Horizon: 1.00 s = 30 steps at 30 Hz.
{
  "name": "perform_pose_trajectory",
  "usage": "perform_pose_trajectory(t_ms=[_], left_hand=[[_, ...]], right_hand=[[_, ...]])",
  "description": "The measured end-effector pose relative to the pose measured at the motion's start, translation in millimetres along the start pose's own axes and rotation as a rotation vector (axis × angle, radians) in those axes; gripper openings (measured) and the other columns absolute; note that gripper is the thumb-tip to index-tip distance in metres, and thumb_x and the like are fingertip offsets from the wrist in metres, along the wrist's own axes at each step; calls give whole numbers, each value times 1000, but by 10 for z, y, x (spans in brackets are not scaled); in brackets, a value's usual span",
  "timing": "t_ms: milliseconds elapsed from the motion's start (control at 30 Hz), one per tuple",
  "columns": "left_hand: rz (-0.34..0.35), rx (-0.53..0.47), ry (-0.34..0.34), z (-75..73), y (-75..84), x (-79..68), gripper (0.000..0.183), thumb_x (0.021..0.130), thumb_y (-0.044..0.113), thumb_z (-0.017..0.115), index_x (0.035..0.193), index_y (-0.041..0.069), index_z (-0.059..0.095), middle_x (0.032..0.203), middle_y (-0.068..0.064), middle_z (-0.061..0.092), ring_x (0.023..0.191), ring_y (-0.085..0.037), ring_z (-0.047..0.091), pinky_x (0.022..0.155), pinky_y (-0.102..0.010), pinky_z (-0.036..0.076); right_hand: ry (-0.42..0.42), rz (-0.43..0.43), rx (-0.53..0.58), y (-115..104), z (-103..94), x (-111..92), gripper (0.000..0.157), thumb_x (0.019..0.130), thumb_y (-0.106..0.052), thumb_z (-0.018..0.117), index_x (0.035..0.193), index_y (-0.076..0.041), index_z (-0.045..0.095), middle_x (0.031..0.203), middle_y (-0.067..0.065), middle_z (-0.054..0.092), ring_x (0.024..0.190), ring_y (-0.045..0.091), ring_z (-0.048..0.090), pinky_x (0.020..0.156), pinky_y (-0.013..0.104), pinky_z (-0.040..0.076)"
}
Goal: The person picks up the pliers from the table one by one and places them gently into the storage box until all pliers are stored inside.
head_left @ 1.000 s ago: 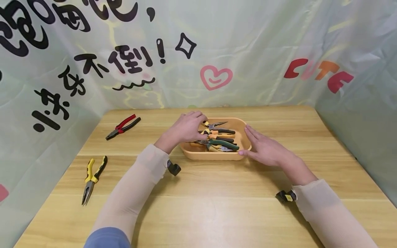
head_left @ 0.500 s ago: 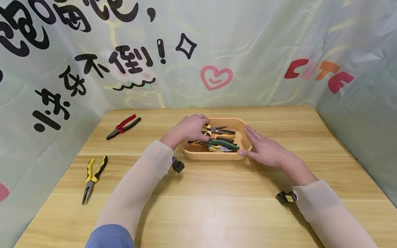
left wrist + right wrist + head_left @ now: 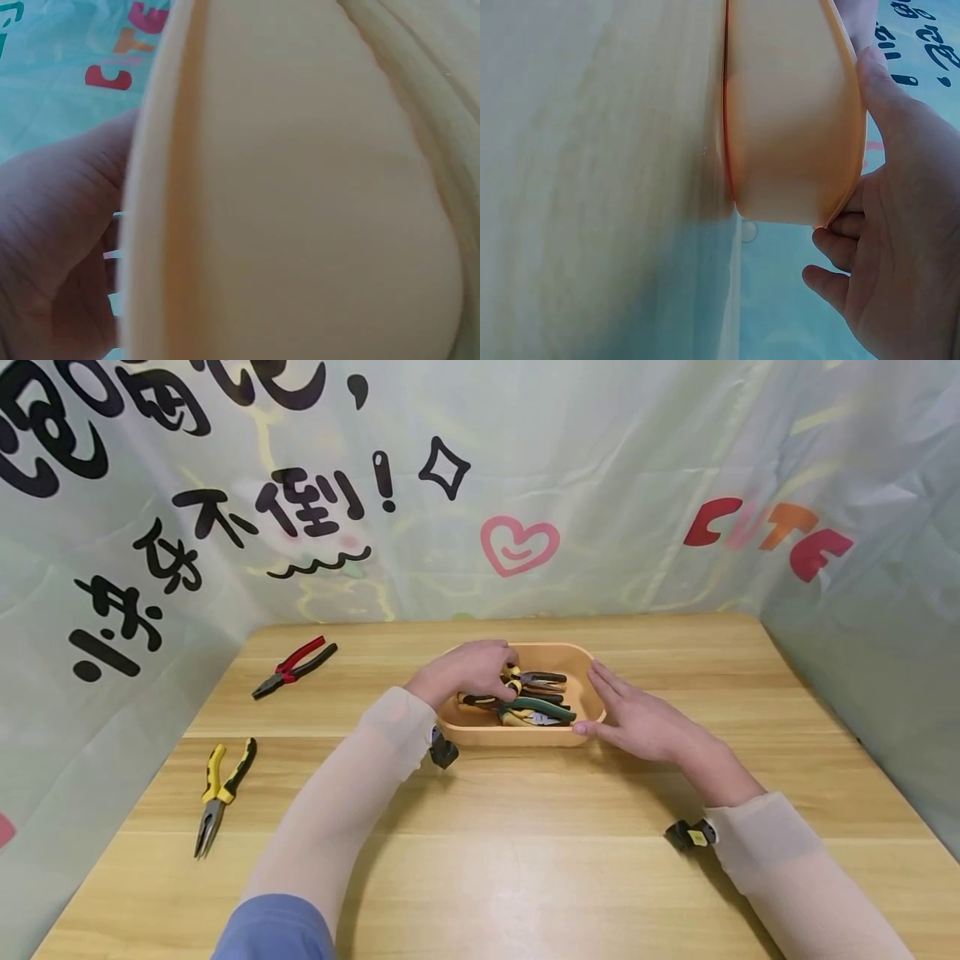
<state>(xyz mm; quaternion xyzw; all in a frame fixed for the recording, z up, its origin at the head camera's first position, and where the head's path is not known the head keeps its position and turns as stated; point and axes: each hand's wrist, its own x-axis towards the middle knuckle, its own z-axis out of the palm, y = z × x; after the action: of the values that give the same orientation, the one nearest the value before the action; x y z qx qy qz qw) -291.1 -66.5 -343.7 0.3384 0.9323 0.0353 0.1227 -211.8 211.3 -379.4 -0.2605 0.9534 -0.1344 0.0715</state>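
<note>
In the head view, my left hand (image 3: 474, 670) reaches over the left end of an orange plastic tray (image 3: 517, 737). Its thumb and fingers grip pliers with yellow-and-black handles (image 3: 514, 680), whose grey nose points right; the hand covers part of them. Other pliers lie in the tray, among them a pair with a green handle (image 3: 547, 706). My right hand (image 3: 645, 718) holds the tray's right end, thumb on the front rim and fingers along the end wall. In the right wrist view, its thumb (image 3: 877, 75) touches the rim. The left wrist view shows mostly tray wall, hiding the pliers.
On the wooden table (image 3: 570, 877), red-and-black pliers (image 3: 292, 668) lie at the back left. Yellow-and-black long-nose pliers (image 3: 222, 797) lie nearer, at the left. A printed cloth (image 3: 600, 485) hangs behind and along both sides.
My left hand has moved slightly right and toward me within the tray, and the yellow-and-black pliers have shifted with it. The right hand and the tray stay in place.
</note>
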Motion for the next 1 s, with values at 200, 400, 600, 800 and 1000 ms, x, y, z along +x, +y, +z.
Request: perform_pose_trajectory(t_ms=[200,400,600,800,1000], left_hand=[[31,-54,-74,-59,12,74,53,90,37,66,135,9,57,129,-5,59,112,-20,57,97,-36,46],[13,-70,-110,-65,49,113,57,91,41,66,138,10,54,133,-5,58,116,-19,56,99,-35,45],[1,-41,-99,-33,82,109,56,93,46,64,140,15,53,135,-3,54,121,-20,53,101,-36,44],[4,-31,-70,35,51,62,53,96,48,58,140,19,53,137,-3,51,117,-18,54,101,-35,43],[9,-8,-25,71,40,-3,55,96,52,55,141,19,51,139,-3,49,116,-18,55,101,-36,43]], right_hand=[[3,-3,0,4,1,1,103,91,-74,39,156,-2,6,163,14,-2,141,41,27,107,55,34],[1,-5,3,15,9,5,103,91,-74,39,157,-2,6,163,13,-4,140,41,28,105,55,37],[5,-5,2,23,12,14,103,90,-74,39,157,-3,6,164,11,-4,140,41,29,106,55,35],[5,-9,5,19,17,8,102,91,-73,40,157,-2,6,163,12,-4,139,42,31,105,56,36],[8,-4,1,24,15,10,101,91,-73,39,157,-3,5,164,11,-4,140,42,29,105,56,36]])
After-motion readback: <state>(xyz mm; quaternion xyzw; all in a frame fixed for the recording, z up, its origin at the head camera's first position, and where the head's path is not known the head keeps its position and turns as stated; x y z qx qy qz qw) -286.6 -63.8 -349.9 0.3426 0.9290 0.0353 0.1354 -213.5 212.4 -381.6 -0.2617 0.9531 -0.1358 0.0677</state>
